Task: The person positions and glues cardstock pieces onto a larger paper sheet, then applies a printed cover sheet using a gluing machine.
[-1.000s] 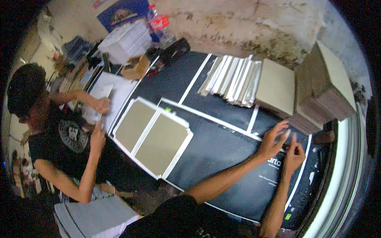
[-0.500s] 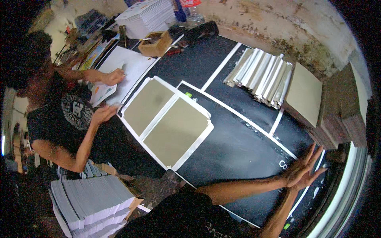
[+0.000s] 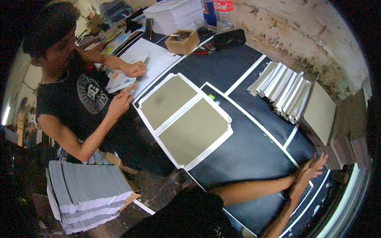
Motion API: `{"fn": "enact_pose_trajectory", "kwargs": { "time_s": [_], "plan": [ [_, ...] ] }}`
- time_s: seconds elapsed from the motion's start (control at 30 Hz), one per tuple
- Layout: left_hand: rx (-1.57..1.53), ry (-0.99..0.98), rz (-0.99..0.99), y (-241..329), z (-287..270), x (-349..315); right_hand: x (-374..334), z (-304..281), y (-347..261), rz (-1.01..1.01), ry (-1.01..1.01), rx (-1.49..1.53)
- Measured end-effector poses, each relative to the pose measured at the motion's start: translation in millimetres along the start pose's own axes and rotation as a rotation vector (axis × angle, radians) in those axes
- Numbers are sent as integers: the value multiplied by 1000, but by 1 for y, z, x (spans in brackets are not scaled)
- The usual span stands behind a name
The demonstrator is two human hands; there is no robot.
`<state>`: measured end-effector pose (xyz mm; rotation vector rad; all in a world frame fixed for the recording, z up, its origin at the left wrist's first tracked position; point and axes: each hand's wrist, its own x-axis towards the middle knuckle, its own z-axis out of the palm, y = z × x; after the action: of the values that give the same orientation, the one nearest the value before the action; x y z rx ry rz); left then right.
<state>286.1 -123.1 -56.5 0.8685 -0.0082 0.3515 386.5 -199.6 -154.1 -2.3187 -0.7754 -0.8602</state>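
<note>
My left hand (image 3: 300, 173) and my right hand (image 3: 309, 174) are crossed against each other over the right end of the black table (image 3: 246, 158), palms together and slightly blurred. Fingers stretch out on both, though part of the left is covered by the right. Neither appears to hold anything. Left of them lies an open book cover (image 3: 194, 133), two grey-brown boards edged in white with a white strip between. Beyond my hands sit a bundle of white and grey strips (image 3: 279, 91) and a stack of grey boards (image 3: 319, 113).
At the left a co-worker (image 3: 79, 103) handles a printed sheet (image 3: 121, 81) over white paper (image 3: 152, 55). Stacked pages (image 3: 89, 182) stand low at the left. A wooden box (image 3: 182, 43), a plastic bottle (image 3: 225, 18) and a paper stack (image 3: 172, 16) line the back.
My view has shifted, so the table appears further right. My hands have slid against each other, the right now covering more of the left. The co-worker's near hand has risen toward the sheet.
</note>
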Motion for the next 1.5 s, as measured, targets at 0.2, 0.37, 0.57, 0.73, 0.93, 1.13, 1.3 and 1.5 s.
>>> {"fn": "enact_pose_trajectory", "kwargs": {
  "time_s": [0.2, 0.37, 0.57, 0.73, 0.93, 1.13, 1.3, 1.5],
  "plan": [
    [11, 28, 26, 5, -10, -5, 25, -67, -45, 180, -205, 378],
    [1, 49, 22, 4, -17, -9, 19, -60, -41, 185, -313, 401],
    [14, 45, 7, 5, -21, -7, 14, -59, -37, 188, -370, 412],
    [16, 46, -12, -4, -24, -2, 12, -56, -33, 186, -385, 414],
    [13, 23, -50, -11, -24, -2, 5, -64, -30, 192, -385, 397],
    [-6, -2, -97, -24, -19, 7, 13, -81, -43, 300, -375, 455],
    [-49, 13, -137, -37, -22, 12, 11, -82, -54, 175, -284, 457],
    [-86, -7, -190, -45, -20, 19, 16, -86, -61, 93, -206, 334]
  ]
}}
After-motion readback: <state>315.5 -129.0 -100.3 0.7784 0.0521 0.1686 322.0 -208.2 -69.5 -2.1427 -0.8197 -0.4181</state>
